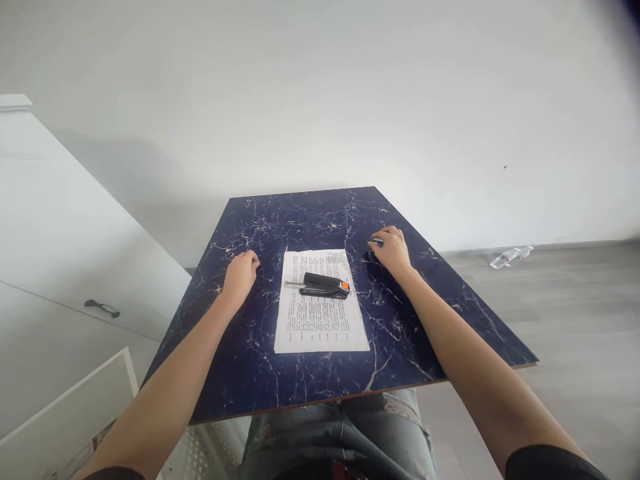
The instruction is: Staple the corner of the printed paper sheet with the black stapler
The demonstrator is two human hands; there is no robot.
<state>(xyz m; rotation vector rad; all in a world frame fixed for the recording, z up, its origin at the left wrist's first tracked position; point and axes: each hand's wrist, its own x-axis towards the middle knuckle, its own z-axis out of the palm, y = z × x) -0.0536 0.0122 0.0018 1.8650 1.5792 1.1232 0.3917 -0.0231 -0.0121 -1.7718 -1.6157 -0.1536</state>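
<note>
A black stapler (325, 285) with an orange patch at one end lies across a stack of printed paper (323, 333). A thin silver metal piece (294, 285) sticks out of the stapler's left end. My left hand (240, 275) rests on the table left of the paper, its fingers curled closed; what they may hold is hidden. To the right of the paper's top edge, my right hand (393, 252) pinches a small dark, silvery strip (377, 241) that looks like staples. Neither hand touches the stapler or the paper.
The dark blue marbled tabletop (310, 223) stands close to a white wall (320, 100). At the left is a white cabinet (75, 233) with a dark handle (102, 308). A clear plastic item (510, 257) lies on the grey floor (575, 320) at the right.
</note>
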